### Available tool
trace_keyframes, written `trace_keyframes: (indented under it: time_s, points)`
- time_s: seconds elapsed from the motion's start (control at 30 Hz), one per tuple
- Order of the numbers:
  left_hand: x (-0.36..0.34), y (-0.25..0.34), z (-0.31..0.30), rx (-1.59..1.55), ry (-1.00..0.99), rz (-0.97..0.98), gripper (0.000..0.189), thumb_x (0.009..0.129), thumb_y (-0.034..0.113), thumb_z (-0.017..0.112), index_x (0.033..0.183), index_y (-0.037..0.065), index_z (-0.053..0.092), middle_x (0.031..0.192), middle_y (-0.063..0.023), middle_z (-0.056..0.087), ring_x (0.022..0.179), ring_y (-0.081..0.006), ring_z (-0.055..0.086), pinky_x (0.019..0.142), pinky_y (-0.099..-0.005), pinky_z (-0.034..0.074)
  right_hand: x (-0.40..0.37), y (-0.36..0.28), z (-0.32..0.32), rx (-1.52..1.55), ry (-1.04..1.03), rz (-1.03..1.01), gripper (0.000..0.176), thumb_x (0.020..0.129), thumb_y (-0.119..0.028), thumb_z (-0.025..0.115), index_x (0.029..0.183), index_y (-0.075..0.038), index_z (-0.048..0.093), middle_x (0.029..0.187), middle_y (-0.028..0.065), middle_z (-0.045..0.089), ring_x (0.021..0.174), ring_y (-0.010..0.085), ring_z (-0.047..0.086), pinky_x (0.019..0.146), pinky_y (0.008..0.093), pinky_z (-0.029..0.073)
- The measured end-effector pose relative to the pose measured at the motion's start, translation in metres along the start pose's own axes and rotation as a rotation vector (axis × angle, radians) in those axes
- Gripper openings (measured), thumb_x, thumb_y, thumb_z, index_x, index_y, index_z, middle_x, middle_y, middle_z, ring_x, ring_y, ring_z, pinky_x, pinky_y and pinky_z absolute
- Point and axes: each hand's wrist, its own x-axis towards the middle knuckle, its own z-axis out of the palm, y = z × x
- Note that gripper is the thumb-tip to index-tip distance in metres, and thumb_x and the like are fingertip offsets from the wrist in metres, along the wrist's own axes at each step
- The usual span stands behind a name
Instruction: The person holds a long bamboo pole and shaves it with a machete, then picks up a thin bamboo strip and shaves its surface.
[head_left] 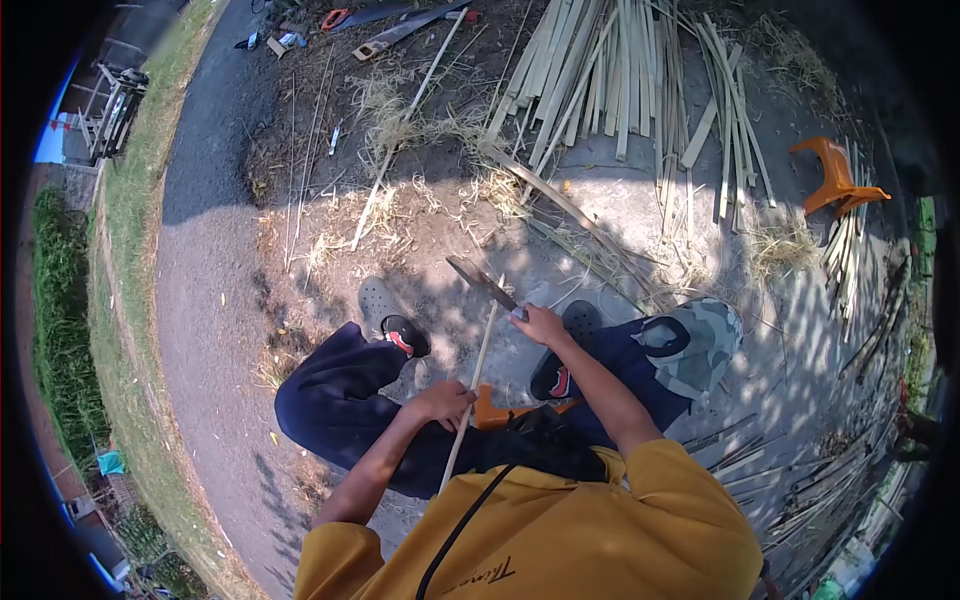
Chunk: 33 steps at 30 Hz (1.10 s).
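Observation:
My left hand [445, 402] is closed around a long pale bamboo strip [481, 352], which slants from near my lap up between my knees. My right hand [540, 325] grips the handle of a large knife [480, 280]. Its broad dark blade points up and left, crossing the strip's far end in this view. Part of an orange stool [492, 410] shows beneath me between my legs. A camouflage cloth item [697, 348] lies over my right knee.
Split bamboo strips [590, 75] lie piled ahead, with thin shavings [385, 120] strewn around. Handsaws [400, 35] rest on the ground at the far left. Another orange stool [838, 178] stands at the right. A paved path [210, 230] runs along the left.

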Motion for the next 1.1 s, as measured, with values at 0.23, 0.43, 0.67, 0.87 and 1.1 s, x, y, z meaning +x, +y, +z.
trace_keyframes:
  time_s: [0.23, 0.43, 0.67, 0.87, 1.1]
  points:
    - [0.014, 0.031, 0.001, 0.531, 0.289, -0.015, 0.053, 0.095, 0.041, 0.056, 0.075, -0.007, 0.066, 0.068, -0.0148, 0.069, 0.057, -0.0234, 0.07, 0.054, -0.0343, 0.059, -0.017, 0.03, 0.017, -0.014, 0.042, -0.067, 0.048, 0.079, -0.033, 0.071, 0.116, -0.005, 0.06, 0.109, 0.02, 0.066, 0.105, 0.038, 0.063, 0.091, 0.0475, 0.05]
    - [0.049, 0.031, 0.012, 0.674, 0.346, 0.057, 0.05, 0.089, 0.046, 0.065, 0.089, -0.004, 0.068, 0.071, -0.0134, 0.071, 0.057, -0.0247, 0.07, 0.061, -0.0368, 0.058, -0.048, 0.048, 0.011, -0.196, 0.148, -0.038, 0.051, 0.073, -0.027, 0.073, 0.118, -0.009, 0.058, 0.111, 0.0172, 0.063, 0.106, 0.0364, 0.062, 0.093, 0.0515, 0.048]
    - [0.06, 0.021, 0.018, 0.735, 0.421, 0.242, 0.051, 0.084, 0.04, 0.073, 0.114, 0.0, 0.06, 0.081, -0.0151, 0.072, 0.059, -0.0229, 0.071, 0.064, -0.0371, 0.057, -0.062, 0.058, 0.007, -0.087, 0.149, 0.059, 0.059, 0.074, -0.03, 0.072, 0.129, -0.017, 0.055, 0.123, 0.0201, 0.052, 0.119, 0.0386, 0.053, 0.097, 0.0506, 0.047]
    - [0.088, 0.016, 0.011, 0.783, 0.23, 0.124, 0.05, 0.085, 0.036, 0.072, 0.122, 0.003, 0.062, 0.091, -0.0126, 0.073, 0.065, -0.0224, 0.072, 0.062, -0.0357, 0.058, -0.073, 0.051, 0.006, -0.068, 0.169, 0.104, 0.06, 0.075, -0.028, 0.07, 0.133, -0.02, 0.053, 0.126, 0.0193, 0.048, 0.117, 0.041, 0.054, 0.098, 0.0513, 0.047]
    - [0.112, 0.021, 0.011, 0.98, 0.405, 0.255, 0.059, 0.077, 0.053, 0.073, 0.108, 0.002, 0.069, 0.108, -0.0182, 0.07, 0.102, -0.0324, 0.068, 0.089, -0.0428, 0.053, -0.072, 0.06, 0.016, -0.039, 0.228, 0.112, 0.058, 0.075, -0.024, 0.071, 0.129, -0.018, 0.053, 0.124, 0.0213, 0.048, 0.114, 0.0422, 0.056, 0.095, 0.0514, 0.049]
